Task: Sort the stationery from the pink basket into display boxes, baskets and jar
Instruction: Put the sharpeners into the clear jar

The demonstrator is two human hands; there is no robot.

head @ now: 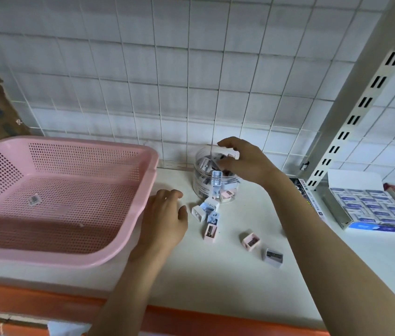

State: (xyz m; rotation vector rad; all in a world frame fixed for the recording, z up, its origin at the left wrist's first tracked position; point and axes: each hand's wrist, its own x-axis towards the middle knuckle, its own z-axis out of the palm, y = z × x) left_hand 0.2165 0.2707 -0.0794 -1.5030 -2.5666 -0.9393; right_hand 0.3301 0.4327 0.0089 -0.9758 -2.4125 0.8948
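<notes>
While upright, jar (212,180) opens upward.

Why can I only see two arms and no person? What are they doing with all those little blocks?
The camera sits on the person's head and looks down, so only their arms show. There is just this one picture. The little blocks are pencil sharpeners. The right hand is over the clear jar, fingers curled around some sharpeners at its mouth. A blue sharpener is at the jar's front. More loose sharpeners lie on the white shelf. The left hand rests open beside the pink basket, which looks nearly empty. On the right stands an open box of erasers.
</notes>
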